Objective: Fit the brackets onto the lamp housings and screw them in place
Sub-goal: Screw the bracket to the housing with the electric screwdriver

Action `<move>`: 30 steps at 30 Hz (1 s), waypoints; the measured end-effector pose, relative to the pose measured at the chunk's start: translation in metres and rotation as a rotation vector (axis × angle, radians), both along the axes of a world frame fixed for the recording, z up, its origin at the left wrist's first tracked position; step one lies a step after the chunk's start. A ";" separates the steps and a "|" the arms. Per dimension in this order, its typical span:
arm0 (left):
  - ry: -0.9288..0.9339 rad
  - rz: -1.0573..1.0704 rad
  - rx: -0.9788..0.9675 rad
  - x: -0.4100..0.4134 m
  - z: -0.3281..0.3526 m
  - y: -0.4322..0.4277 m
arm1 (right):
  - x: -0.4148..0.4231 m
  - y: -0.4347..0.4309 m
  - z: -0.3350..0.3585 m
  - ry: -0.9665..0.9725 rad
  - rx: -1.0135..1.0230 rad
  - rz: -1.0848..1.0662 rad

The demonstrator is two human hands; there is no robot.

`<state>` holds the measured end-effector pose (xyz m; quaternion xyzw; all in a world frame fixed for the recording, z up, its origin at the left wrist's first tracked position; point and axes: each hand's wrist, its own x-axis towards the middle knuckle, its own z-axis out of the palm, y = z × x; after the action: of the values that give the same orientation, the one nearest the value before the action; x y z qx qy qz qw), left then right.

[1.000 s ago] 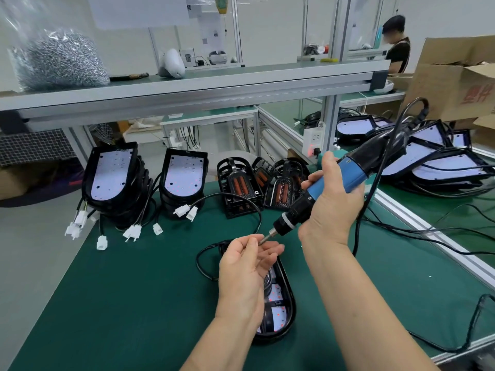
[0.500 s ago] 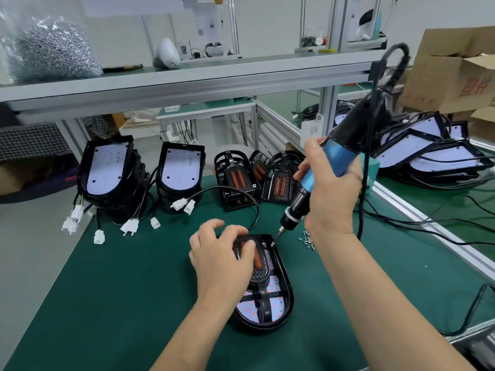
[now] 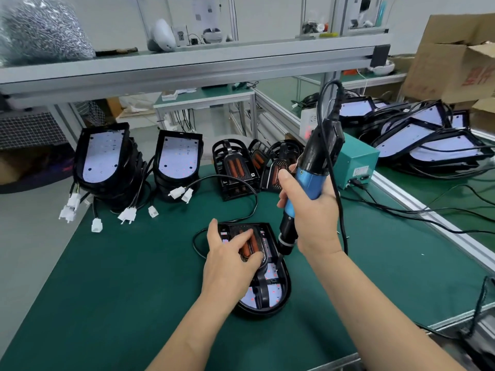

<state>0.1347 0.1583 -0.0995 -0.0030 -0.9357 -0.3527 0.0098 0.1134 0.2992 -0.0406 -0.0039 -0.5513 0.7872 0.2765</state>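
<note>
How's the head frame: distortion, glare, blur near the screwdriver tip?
Head view: wide-angle bowing bends the shelf rail and bench edge; light is even, shadows soft; white boards in the stacked housings look slightly washed out; screwdriver in the right hand is sharp, its bit tip lost against the black bracket under the left hand.

Bench mat [image 3: 107, 290], lower left, was matt green and smooth. Lamp housing [image 3: 263, 311], centre, was glossy black plastic; bracket [image 3: 263, 288] on it was black plastic with shiny orange inserts. Screwdriver [image 3: 308, 183], centre right, had a blue metallic-sheen sleeve and matt black body. Shelf rail [image 3: 187, 73], top, was brushed grey metal. Box [image 3: 450, 62], upper right, was matt brown cardboard.
</note>
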 end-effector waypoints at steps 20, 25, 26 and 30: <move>0.045 -0.001 0.026 -0.002 -0.007 -0.001 | 0.001 -0.006 -0.019 -0.050 0.037 0.042; 0.044 -0.007 0.027 -0.001 -0.007 -0.001 | 0.000 -0.007 -0.020 -0.054 0.063 0.038; 0.043 -0.008 0.030 -0.001 -0.007 -0.001 | -0.001 -0.007 -0.020 -0.055 0.060 0.041; 0.047 -0.012 0.051 -0.002 -0.008 -0.002 | -0.002 -0.006 -0.020 -0.056 0.038 0.053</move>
<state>0.1326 0.1560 -0.1080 -0.0166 -0.9258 -0.3764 0.0296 0.1109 0.2928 -0.0602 -0.0061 -0.5735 0.7832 0.2400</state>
